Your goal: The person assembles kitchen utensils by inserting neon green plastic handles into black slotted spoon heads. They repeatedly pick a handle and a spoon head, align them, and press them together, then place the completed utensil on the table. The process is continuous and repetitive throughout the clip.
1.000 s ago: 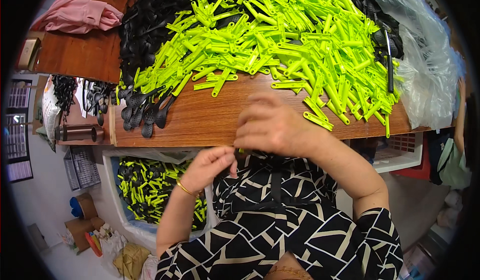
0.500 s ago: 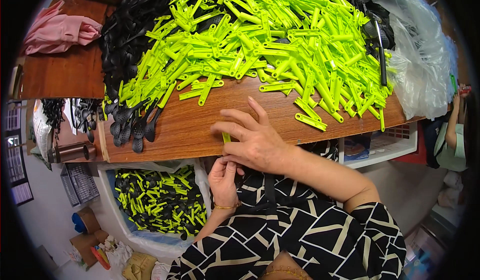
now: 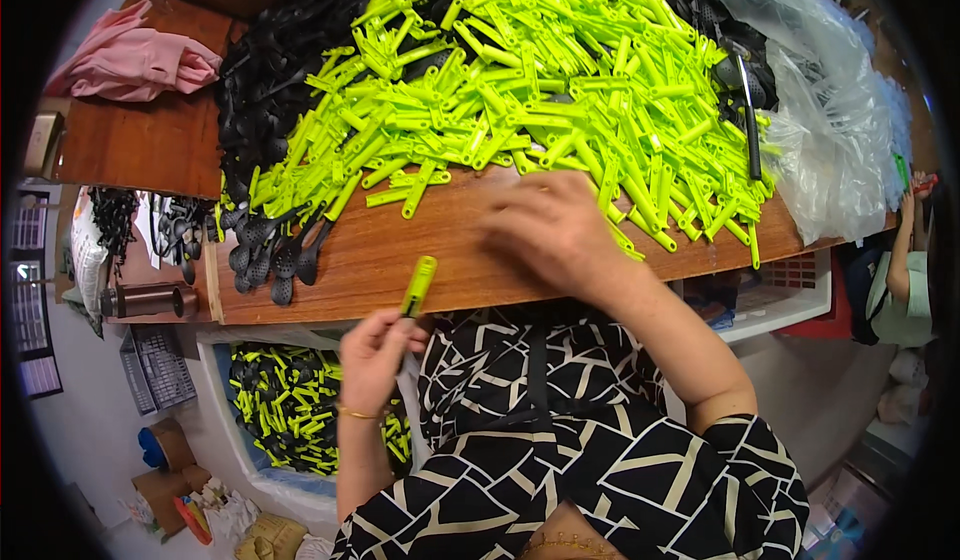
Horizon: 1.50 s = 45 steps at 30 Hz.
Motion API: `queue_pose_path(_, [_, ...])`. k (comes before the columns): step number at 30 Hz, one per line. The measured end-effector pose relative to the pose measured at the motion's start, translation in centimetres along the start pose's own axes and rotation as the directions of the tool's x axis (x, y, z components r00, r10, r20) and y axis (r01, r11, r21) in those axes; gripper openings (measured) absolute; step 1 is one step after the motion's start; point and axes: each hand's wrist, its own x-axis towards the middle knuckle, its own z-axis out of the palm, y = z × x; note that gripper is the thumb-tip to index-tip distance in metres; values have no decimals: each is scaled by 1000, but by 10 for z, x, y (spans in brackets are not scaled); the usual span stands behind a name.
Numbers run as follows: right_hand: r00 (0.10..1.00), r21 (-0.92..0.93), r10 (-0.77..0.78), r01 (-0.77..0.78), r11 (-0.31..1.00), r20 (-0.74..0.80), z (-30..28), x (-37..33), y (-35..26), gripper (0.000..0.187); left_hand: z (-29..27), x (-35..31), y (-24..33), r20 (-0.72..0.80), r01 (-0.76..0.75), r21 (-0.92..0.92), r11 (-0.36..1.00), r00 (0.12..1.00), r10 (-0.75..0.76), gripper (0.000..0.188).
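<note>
My left hand (image 3: 378, 352), above the table's front edge, is closed in a pinch around the lower end of a lime-green plastic handle (image 3: 421, 282). A dark piece shows where the handle meets my fingers; the rest of it is hidden. My right hand (image 3: 560, 230) is over the tabletop, close to the near edge of a big heap of lime-green handles (image 3: 570, 110). Motion smears its fingers, so whether they hold anything is unclear. Black perforated spoon heads (image 3: 285, 260) lie at the table's left front, and more black pieces (image 3: 265, 110) are piled behind them.
Below the table on the left stands a lined bin (image 3: 215, 380) full of green-and-black pieces. A clear plastic bag (image 3: 830, 130) lies at the right, near a black rod-like tool (image 3: 752, 125). Pink cloth (image 3: 140, 55) rests at the far left. Another person's arm (image 3: 900, 250) shows at the right edge.
My hands were together at the table's front edge and have parted. The left has moved left and down with the green handle; the right has moved right, toward the heap.
</note>
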Motion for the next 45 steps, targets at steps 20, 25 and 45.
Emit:
queue_pose_path(20, [977,307,209,-212,928,44,-8,22,43,28,46,280,133,280,-513,838,187,698,659,25])
queue_pose_path(25, [970,197,211,-233,952,123,-6,16,59,22,70,322,160,282,-375,924,74,800,530,33])
queue_pose_path(45, [972,67,236,-236,970,-2,-4,18,50,15,55,306,147,313,-376,926,23,800,511,22])
